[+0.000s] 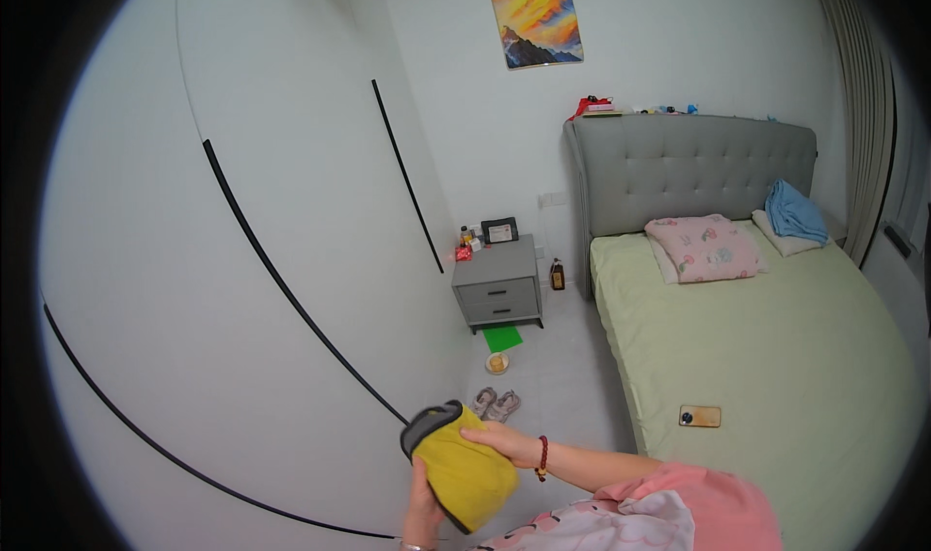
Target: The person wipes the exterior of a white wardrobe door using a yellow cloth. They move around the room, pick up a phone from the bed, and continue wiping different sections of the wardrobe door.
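A folded cloth [473,471], yellow on one face and grey with a dark border on the other, is held up in front of me between both hands. My left hand [421,501] grips its lower left edge, the fingers partly behind the fabric. On the upper right side, my right hand [504,440] pinches the cloth, thumb on the yellow face. A dark red beaded bracelet [543,456] circles my right wrist. The cloth's grey side shows where its top edge folds over.
White wardrobe doors [291,192] with long black handles stand close at left. A bed [747,347] with a phone [700,416] and pillow [706,247] fills the right. Beyond are a grey nightstand [497,284], shoes [501,405], a small round dish [497,364] and a brown bottle [558,275].
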The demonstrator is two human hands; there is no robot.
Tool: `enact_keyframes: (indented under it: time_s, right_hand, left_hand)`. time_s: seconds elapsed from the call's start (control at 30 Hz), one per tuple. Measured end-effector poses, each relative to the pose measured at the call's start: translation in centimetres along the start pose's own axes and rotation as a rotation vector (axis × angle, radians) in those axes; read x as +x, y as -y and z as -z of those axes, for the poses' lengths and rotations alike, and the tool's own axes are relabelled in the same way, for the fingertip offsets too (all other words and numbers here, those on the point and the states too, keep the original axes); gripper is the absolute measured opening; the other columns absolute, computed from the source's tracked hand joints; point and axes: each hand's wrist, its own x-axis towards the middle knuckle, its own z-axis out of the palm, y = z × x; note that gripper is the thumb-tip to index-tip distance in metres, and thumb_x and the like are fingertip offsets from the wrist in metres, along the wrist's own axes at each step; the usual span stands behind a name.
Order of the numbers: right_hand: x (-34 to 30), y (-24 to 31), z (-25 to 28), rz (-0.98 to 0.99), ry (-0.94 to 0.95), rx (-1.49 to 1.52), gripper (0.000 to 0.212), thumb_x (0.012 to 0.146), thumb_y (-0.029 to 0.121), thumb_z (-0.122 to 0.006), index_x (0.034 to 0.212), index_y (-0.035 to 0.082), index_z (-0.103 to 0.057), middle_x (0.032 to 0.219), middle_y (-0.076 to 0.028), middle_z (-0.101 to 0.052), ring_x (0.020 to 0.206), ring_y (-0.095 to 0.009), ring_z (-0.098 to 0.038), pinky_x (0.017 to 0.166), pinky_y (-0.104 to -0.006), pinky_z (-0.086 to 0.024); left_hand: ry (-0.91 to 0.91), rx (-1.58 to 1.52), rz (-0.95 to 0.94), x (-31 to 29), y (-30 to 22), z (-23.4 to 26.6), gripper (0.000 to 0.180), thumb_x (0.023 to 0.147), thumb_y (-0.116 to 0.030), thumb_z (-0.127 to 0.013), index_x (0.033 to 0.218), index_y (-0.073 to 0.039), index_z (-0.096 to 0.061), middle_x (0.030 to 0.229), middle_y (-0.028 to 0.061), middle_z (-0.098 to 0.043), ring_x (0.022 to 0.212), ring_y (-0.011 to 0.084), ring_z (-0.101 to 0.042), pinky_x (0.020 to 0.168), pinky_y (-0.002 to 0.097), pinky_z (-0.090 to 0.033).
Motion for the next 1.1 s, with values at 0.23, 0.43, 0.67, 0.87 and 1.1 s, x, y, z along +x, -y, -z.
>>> enact_keyframes:
  time_s: [0.23,0.43,0.67,0.87,1.1]
  right_hand:
    - [-2.7,-1.4,4.0,0.228,-0.176,-0.365,0.038,0.093,0.030,-0.056,0.119,0.002,-0.052,0.107,-0.006,-0.061,0.096,-0.009,-0.056,0.082,-0.0268,-0.046]
    - [-5.0,-0.9,6.1,0.328,-0.373,-0.802,0.046,0.088,0.027,-0.059,0.124,0.001,-0.046,0.099,-0.008,-0.061,0.085,-0.013,-0.058,0.075,-0.0283,-0.047]
    - [-12.5,1.4,3.1,0.508,-0.414,-0.886,0.044,0.089,0.015,-0.055,0.131,0.006,-0.045,0.095,-0.005,-0.060,0.077,-0.014,-0.058,0.069,-0.0269,-0.047]
    - [-15.8,-2.1,5.4,0.457,-0.325,-1.198,0.032,0.091,0.024,-0.051,0.121,0.012,-0.054,0.074,-0.008,-0.061,0.064,-0.024,-0.061,0.059,-0.0343,-0.047]
    - [-18.2,-1.6,6.5,0.305,-0.294,-1.285,0.033,0.092,0.034,-0.051,0.119,0.017,-0.055,0.066,-0.007,-0.058,0.060,-0.025,-0.059,0.053,-0.0357,-0.043]
  left_hand:
    - [-0.117,0.061,0.106,2.0,5.0,-2.6,0.048,0.092,-0.026,-0.056,0.132,-0.002,-0.042,0.130,0.0135,-0.051,0.116,0.0275,-0.053,0.099,0.0436,-0.043]
    - [-0.269,0.018,0.022,1.2,6.8,-2.8,0.041,0.092,-0.019,-0.052,0.128,-0.001,-0.046,0.126,0.0139,-0.054,0.113,0.0285,-0.055,0.097,0.0434,-0.044]
    - [-0.332,-0.034,-0.061,1.5,10.7,-4.0,0.038,0.097,-0.025,-0.046,0.126,0.000,-0.046,0.126,0.0132,-0.054,0.114,0.0277,-0.054,0.097,0.0425,-0.043]
    - [-0.242,-0.057,-0.032,2.6,13.3,-10.0,0.039,0.099,-0.028,-0.039,0.127,-0.003,-0.047,0.127,0.0110,-0.054,0.116,0.0263,-0.052,0.099,0.0404,-0.040]
    - [-0.122,-0.100,-0.002,2.5,14.9,-12.5,0.038,0.100,-0.029,-0.038,0.127,-0.004,-0.048,0.127,0.0099,-0.054,0.116,0.0248,-0.052,0.100,0.0389,-0.039]
